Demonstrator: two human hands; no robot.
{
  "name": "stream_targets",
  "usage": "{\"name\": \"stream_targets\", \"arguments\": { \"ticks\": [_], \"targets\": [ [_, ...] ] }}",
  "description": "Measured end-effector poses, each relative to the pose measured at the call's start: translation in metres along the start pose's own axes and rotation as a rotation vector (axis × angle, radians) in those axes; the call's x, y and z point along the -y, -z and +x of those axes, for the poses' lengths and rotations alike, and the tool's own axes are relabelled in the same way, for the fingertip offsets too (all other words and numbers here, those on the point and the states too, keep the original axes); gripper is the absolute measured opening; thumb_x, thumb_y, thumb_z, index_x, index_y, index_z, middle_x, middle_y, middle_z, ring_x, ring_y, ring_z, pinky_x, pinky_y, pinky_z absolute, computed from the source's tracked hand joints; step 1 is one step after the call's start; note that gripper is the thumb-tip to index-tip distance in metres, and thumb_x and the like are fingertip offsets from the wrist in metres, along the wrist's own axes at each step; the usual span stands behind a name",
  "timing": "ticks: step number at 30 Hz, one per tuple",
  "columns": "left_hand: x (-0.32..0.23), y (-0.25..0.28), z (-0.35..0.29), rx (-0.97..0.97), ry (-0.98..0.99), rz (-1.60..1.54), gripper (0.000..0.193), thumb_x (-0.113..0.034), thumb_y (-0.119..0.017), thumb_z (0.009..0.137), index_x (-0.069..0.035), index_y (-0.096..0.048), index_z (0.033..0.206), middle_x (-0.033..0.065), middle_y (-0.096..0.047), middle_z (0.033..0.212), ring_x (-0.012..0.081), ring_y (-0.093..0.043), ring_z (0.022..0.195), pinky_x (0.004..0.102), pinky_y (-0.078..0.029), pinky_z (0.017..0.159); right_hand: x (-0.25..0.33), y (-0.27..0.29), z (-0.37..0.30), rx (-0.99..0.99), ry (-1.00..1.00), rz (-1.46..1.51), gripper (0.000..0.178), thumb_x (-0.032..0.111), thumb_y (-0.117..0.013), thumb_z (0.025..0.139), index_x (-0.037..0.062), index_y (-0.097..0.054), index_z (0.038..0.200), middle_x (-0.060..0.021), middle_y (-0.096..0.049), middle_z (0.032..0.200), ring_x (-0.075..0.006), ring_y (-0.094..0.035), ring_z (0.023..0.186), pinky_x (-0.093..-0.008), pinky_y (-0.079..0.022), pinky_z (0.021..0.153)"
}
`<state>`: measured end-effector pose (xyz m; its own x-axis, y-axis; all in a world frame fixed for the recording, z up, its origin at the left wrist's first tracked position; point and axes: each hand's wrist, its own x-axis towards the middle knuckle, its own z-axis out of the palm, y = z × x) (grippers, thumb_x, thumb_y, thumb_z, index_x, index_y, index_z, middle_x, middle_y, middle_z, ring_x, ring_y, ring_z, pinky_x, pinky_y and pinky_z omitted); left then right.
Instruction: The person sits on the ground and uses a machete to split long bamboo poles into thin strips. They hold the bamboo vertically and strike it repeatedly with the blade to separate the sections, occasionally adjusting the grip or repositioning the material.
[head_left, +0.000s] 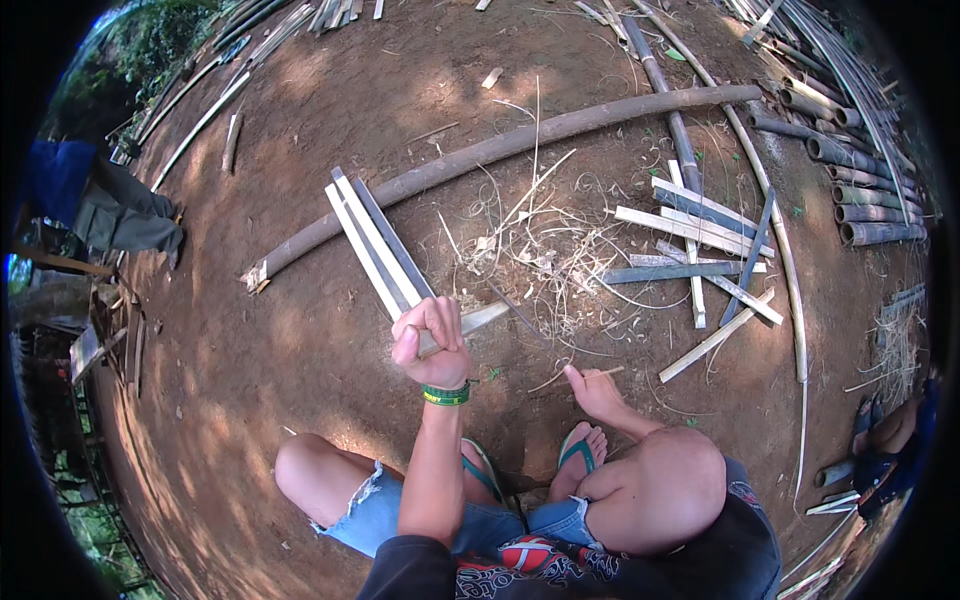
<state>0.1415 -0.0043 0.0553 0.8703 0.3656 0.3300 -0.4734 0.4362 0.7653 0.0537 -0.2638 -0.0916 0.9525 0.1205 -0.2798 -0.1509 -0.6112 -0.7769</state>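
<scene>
My left hand (435,340), with a green and yellow band at the wrist, is closed in a fist around a pale bamboo slat (484,319). One end of the slat sticks out to the right of the fist. Just beyond it, several split bamboo strips (375,240) lie side by side with their far ends on a long bamboo pole (480,152). My right hand (597,392) is low over the ground near my right knee, fingers curled and thumb up. A thin pale piece (606,372) shows beside its thumb; whether the fingers grip it is unclear.
Curly bamboo shavings (560,265) cover the dirt ahead. A crossed heap of split slats (700,240) lies to the right. Thick bamboo poles (870,190) are stacked at far right. One person (125,210) stands at left; another (890,450) is at the right edge.
</scene>
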Motion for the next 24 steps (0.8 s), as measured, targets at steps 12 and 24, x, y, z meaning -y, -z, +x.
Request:
{"name": "stream_targets", "arguments": {
  "ticks": [12,24],
  "targets": [
    [-0.027,-0.035,-0.023,-0.189,-0.107,-0.107,0.051,-0.045,-0.037,0.093,-0.01,-0.038,0.056,0.0016,-0.038,0.046,0.0124,-0.032,0.044,0.0272,-0.027,0.048,0.018,0.018,-0.013,0.233,-0.306,-0.029,0.065,0.054,-0.046,0.1,-0.0055,-0.068,0.088,-0.0288,-0.069,0.086,-0.0433,-0.068,0.09,-0.0507,-0.05,0.082],
    [0.007,-0.053,-0.005,-0.192,0.003,-0.027,0.057,-0.055,-0.036,0.093,-0.012,-0.037,0.056,-0.0003,-0.035,0.045,0.0108,-0.029,0.044,0.025,-0.021,0.044,-0.024,0.017,-0.022,0.091,-0.337,0.164,0.059,0.048,-0.046,0.103,-0.0026,-0.063,0.079,-0.0169,-0.062,0.068,-0.0268,-0.061,0.067,-0.0436,-0.047,0.066]
  ]
}}
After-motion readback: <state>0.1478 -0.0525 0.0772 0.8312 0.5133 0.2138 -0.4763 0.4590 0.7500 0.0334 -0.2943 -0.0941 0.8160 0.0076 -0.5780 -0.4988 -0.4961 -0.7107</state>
